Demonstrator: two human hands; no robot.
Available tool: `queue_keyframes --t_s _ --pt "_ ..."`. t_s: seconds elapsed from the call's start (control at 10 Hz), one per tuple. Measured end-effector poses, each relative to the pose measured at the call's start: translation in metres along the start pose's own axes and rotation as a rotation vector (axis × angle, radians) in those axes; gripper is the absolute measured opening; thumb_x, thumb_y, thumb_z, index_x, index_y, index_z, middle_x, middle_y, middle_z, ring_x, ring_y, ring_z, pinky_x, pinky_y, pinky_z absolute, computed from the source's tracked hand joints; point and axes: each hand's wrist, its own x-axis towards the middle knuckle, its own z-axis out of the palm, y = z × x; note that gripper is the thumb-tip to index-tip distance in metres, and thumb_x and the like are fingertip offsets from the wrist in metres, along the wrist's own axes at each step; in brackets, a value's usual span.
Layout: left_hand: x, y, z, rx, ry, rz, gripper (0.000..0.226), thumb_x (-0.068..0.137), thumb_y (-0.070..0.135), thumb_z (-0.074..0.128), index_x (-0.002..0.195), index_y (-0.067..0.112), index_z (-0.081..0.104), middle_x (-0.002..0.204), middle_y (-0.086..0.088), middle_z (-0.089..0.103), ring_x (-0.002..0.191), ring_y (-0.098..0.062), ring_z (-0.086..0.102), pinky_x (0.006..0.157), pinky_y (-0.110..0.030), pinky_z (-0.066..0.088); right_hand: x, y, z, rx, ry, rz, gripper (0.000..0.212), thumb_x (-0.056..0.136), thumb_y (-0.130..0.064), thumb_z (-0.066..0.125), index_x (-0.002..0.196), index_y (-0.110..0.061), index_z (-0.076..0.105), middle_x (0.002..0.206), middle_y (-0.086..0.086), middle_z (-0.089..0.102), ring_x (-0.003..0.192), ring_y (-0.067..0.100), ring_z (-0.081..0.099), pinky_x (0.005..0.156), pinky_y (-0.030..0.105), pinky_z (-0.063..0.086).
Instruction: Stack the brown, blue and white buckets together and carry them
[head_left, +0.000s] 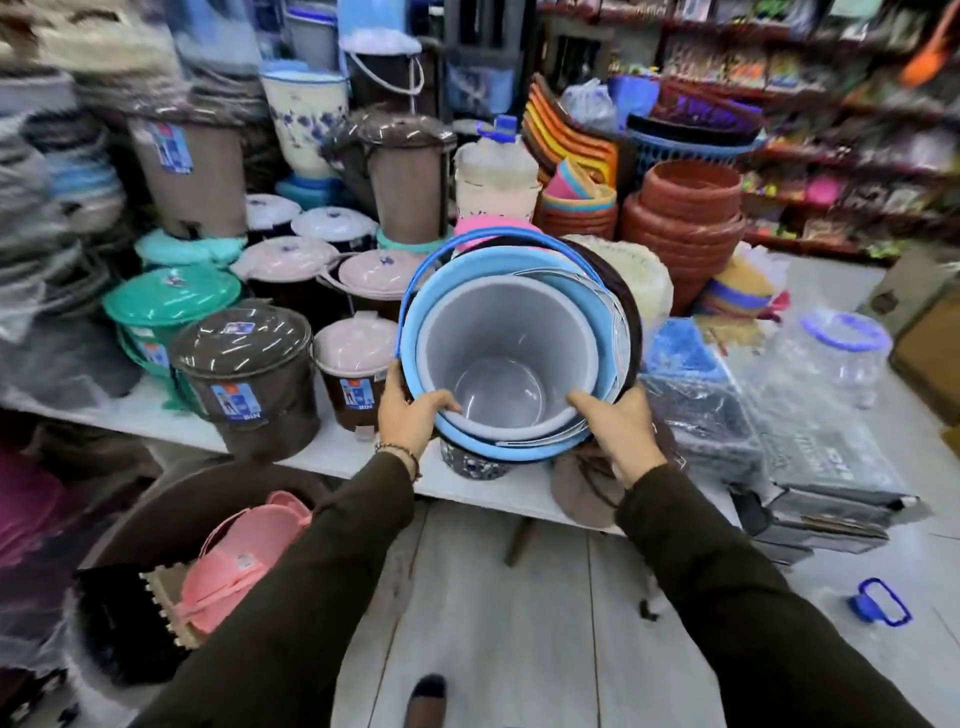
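**Three buckets nested, lifted at the rims**

Over the edge of a crowded shop table (363, 457), a person holds a nest of buckets tilted toward the camera, mouths open to view. Innermost sits the white bucket (506, 338), its pale grey-white wall and floor visible; around it shows the blue bucket (519, 453), with its blue handle (415, 291) swung up; outermost, only a dark sliver of the brown bucket (631, 317) peeks out on the right. The left hand (410, 415) clamps the near-left rims, thumb hooked inside the white bucket. The right hand (621, 431) grips the near-right rims the same way, fingers wrapped behind. Stacking looks done; carrying appears to be under way.

Risk lies in the grip and the clutter. Pinched by rims alone and tipped forward, the inner bucket could slide out if the tilt steepens. Lidded bins (249, 374) stand just beside the load on the left, and a careless swing might knock one off the table.
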Motion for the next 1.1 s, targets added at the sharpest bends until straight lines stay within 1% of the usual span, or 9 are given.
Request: queue_keyframes --t_s 0.2,0.3,0.4,0.6,0.7,0.8,0.9,1.0,1.1 --pt "0.132 0.013 0.033 0.011 -0.016 -0.053 0.078 0.046 0.009 0.069 0.121 0.022 0.054 0.105 -0.020 0.068 0.083 -0.034 0.063 0.077 -0.049 0.059 0.096 -0.041 0.054 -0.028 -0.010 0.127 0.052 0.066 -0.024 0.085 0.104 -0.007 0.054 0.100 0.013 0.066 0.087 0.028 0.069 0.059 0.036 0.063" --pt "0.200 -0.007 0.040 0.032 -0.043 -0.199 0.082 0.043 0.007 0.070 0.122 0.021 0.054 0.099 -0.013 0.068 0.082 -0.033 0.063 0.076 -0.048 0.059 0.158 -0.012 0.090 -0.037 0.008 0.230 0.063 0.047 -0.037 0.086 0.098 -0.012 0.060 0.100 0.015 0.071 0.091 0.035 0.073 0.070 0.054 0.064" --pt "0.231 -0.032 0.038 0.067 -0.047 -0.319 0.088 0.037 0.009 0.071 0.122 0.022 0.054 0.098 -0.012 0.070 0.084 -0.035 0.066 0.076 -0.048 0.060 0.193 0.028 0.106 -0.084 0.011 0.282 0.063 0.043 -0.040 0.083 0.094 -0.012 0.060 0.100 0.017 0.072 0.090 0.036 0.074 0.076 0.060 0.062" --pt "0.269 -0.095 0.035 0.268 0.000 -0.444 0.067 0.031 0.017 0.071 0.098 0.025 0.066 0.122 -0.022 0.064 0.105 -0.039 0.062 0.088 -0.048 0.057 0.252 0.158 0.130 -0.200 0.027 0.492 0.084 0.032 -0.047 0.087 0.105 -0.013 0.061 0.102 0.014 0.073 0.087 0.033 0.074 0.069 0.056 0.064" --pt "0.278 -0.113 0.029 0.531 -0.029 -0.559 0.097 0.034 0.027 0.068 0.129 0.021 0.055 0.155 -0.020 0.024 0.139 -0.035 0.027 0.106 -0.037 0.038 0.265 0.205 0.139 -0.312 0.035 0.526 0.094 0.030 -0.052 0.086 0.110 -0.012 0.058 0.109 0.014 0.070 0.093 0.033 0.072 0.075 0.055 0.063" --pt "0.291 -0.130 0.025 0.604 -0.100 -0.564 0.104 0.032 0.034 0.070 0.134 0.022 0.050 0.153 -0.020 0.030 0.140 -0.037 0.026 0.108 -0.037 0.035 0.254 0.192 0.142 -0.356 0.040 0.539 0.099 0.033 -0.055 0.082 0.116 -0.010 0.053 0.112 0.013 0.067 0.097 0.035 0.071 0.080 0.055 0.062" --pt "0.307 -0.149 0.026 0.508 -0.172 -0.573 0.116 0.022 0.034 0.074 0.133 0.018 0.046 0.125 -0.018 0.060 0.109 -0.037 0.059 0.094 -0.044 0.054 0.226 0.123 0.147 -0.470 -0.013 0.566 0.095 0.046 -0.053 0.080 0.123 -0.005 0.053 0.116 0.014 0.068 0.101 0.035 0.069 0.089 0.046 0.059" --pt "0.310 -0.155 0.025 0.489 -0.205 -0.576 0.119 0.021 0.032 0.077 0.133 0.016 0.043 0.117 -0.016 0.063 0.101 -0.035 0.063 0.090 -0.045 0.057 0.224 0.101 0.147 -0.492 -0.078 0.598 0.074 0.066 -0.039 0.082 0.124 0.000 0.060 0.116 0.014 0.070 0.097 0.030 0.067 0.085 0.033 0.053" --pt "0.311 -0.153 0.019 0.502 -0.205 -0.528 0.131 0.023 0.039 0.087 0.141 0.019 0.033 0.130 -0.018 0.057 0.115 -0.037 0.057 0.102 -0.047 0.050 0.220 0.088 0.144 -0.458 -0.102 0.605 0.075 0.072 -0.038 0.085 0.130 0.001 0.057 0.114 0.013 0.066 0.094 0.028 0.063 0.080 0.031 0.050"
